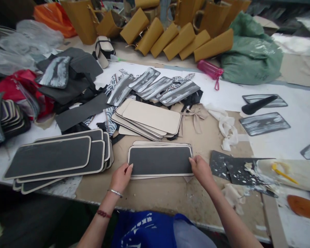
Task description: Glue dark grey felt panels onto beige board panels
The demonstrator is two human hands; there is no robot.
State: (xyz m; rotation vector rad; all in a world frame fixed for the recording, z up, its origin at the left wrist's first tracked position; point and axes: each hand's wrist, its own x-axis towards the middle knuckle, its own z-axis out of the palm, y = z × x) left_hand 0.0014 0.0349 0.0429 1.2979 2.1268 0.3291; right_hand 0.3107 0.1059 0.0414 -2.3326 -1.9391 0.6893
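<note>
A dark grey panel with a cream border [160, 161] lies in front of me on top of a small stack of similar pieces. Its left end is pinched by my left hand [121, 178], thumb on top. My right hand [201, 169] grips the opposite end the same way. Just behind it sits a pile of cream rounded panels [152, 115]. More grey panels with cream borders [51, 155] are stacked to the left, overhanging the table's front edge.
Grey strips smeared with white [179, 93] lie behind the cream pile. At right are a black-handled tool [259, 104], glue-spattered dark sheets [244, 172] and an orange-brown oval piece [303, 206]. Mustard bag parts [179, 41] line the back beside a green bag [250, 51].
</note>
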